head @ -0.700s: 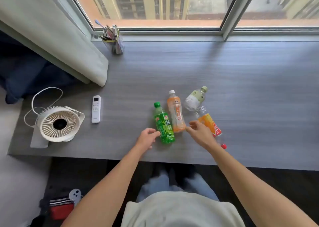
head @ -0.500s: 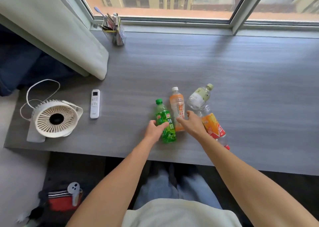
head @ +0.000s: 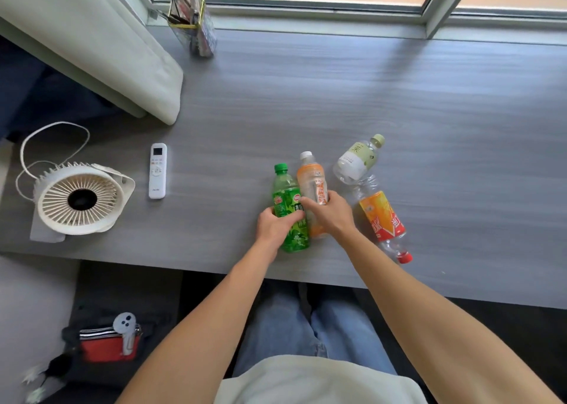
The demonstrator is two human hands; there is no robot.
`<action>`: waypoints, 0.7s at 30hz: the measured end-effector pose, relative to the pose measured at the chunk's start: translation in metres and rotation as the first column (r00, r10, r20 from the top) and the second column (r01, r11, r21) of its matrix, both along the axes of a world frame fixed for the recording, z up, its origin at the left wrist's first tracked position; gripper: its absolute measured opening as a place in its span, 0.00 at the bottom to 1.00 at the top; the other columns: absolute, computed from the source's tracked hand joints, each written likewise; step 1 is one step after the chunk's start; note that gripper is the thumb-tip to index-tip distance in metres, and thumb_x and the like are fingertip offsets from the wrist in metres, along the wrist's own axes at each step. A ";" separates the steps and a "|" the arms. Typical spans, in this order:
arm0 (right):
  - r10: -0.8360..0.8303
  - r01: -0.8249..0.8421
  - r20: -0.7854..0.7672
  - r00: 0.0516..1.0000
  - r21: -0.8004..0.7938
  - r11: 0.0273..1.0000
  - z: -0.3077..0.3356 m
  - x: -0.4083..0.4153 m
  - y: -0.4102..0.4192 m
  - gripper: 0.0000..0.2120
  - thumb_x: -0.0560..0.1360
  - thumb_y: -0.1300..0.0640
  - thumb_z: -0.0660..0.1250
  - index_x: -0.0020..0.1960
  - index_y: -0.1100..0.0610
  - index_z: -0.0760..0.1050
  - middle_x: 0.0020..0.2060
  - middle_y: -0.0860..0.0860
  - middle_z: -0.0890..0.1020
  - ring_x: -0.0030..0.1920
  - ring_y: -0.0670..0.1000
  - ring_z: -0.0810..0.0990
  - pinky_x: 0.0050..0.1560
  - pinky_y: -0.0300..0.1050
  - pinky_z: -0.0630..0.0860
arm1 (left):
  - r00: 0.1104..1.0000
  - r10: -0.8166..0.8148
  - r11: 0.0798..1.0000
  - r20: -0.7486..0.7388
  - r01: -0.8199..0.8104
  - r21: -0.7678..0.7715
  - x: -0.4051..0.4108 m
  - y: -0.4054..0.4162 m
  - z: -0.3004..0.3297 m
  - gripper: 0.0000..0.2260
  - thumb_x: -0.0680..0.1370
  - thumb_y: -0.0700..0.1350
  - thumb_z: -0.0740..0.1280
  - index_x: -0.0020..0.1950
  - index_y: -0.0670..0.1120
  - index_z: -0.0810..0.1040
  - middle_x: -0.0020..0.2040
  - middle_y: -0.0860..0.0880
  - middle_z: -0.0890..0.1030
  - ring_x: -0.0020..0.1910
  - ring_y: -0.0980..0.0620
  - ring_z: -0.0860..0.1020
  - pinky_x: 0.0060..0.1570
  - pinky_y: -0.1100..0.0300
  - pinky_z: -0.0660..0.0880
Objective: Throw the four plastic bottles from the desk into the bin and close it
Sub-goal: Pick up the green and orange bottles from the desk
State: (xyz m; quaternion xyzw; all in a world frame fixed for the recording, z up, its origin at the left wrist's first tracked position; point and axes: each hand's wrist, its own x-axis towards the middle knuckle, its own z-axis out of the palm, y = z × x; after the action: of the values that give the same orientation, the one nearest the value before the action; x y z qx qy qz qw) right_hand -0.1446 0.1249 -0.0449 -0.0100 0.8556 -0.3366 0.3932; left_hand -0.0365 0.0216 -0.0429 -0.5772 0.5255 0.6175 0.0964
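Four plastic bottles lie on their sides on the grey wood-grain desk (head: 399, 96), all just ahead of the person; the green-labelled plastic bottle with a green cap (head: 290, 210) and the pale orange plastic bottle with a white cap (head: 311, 182) lie side by side, touching, long axes running away from the body, caps pointing to the window. The left hand (head: 274, 225) wraps the green one at mid-body; the right hand (head: 329, 215) closes over the orange one; neither looks lifted. To the right lie the clear bottle with a pale green label (head: 357, 159) and the clear bottle with an orange-and-red label (head: 382, 219), nearer the right hand; no bin is in view, so the carry direction cannot be told.
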 end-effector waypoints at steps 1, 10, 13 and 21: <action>-0.007 0.007 0.023 1.000 -0.023 1.000 0.005 0.002 0.005 0.28 0.62 0.33 0.72 0.53 0.50 0.76 0.45 0.46 0.84 0.44 0.46 0.83 0.47 0.52 0.84 | 1.000 -0.010 1.000 -0.017 0.010 0.011 0.004 0.000 0.004 0.16 0.67 0.50 0.80 0.51 0.48 0.84 0.48 0.47 0.88 0.40 0.55 0.87 0.39 0.60 0.83; 0.085 -0.068 0.142 0.986 -0.118 0.991 0.044 0.040 0.117 0.32 0.62 0.38 0.77 0.60 0.47 0.70 0.48 0.42 0.82 0.47 0.43 0.83 0.47 0.42 0.80 | 0.962 -0.272 0.962 -0.022 0.272 0.025 0.072 0.017 0.032 0.27 0.61 0.53 0.79 0.56 0.54 0.73 0.54 0.49 0.84 0.50 0.52 0.85 0.49 0.54 0.82; 0.108 -0.101 0.144 0.984 -0.054 0.993 0.046 0.062 0.170 0.28 0.63 0.39 0.75 0.59 0.46 0.71 0.47 0.44 0.83 0.46 0.44 0.83 0.47 0.43 0.80 | 0.890 -0.454 0.891 0.037 0.454 0.016 0.093 0.022 0.031 0.24 0.61 0.52 0.78 0.53 0.56 0.72 0.52 0.49 0.84 0.49 0.51 0.85 0.47 0.55 0.81; -0.234 0.214 0.163 0.958 0.132 0.968 0.042 0.153 0.280 0.23 0.63 0.39 0.72 0.55 0.43 0.71 0.44 0.41 0.82 0.44 0.40 0.80 0.38 0.37 0.72 | 0.461 -0.873 0.466 0.157 0.885 -0.009 0.100 0.026 0.023 0.22 0.63 0.50 0.76 0.55 0.53 0.75 0.47 0.53 0.84 0.47 0.53 0.83 0.46 0.55 0.79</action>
State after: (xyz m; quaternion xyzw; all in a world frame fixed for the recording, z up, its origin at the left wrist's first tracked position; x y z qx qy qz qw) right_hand 0.0088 0.4050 -0.0025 0.1391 0.8304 -0.3297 0.4270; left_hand 0.0634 0.0476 -0.0201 -0.2664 0.7672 0.4166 0.4086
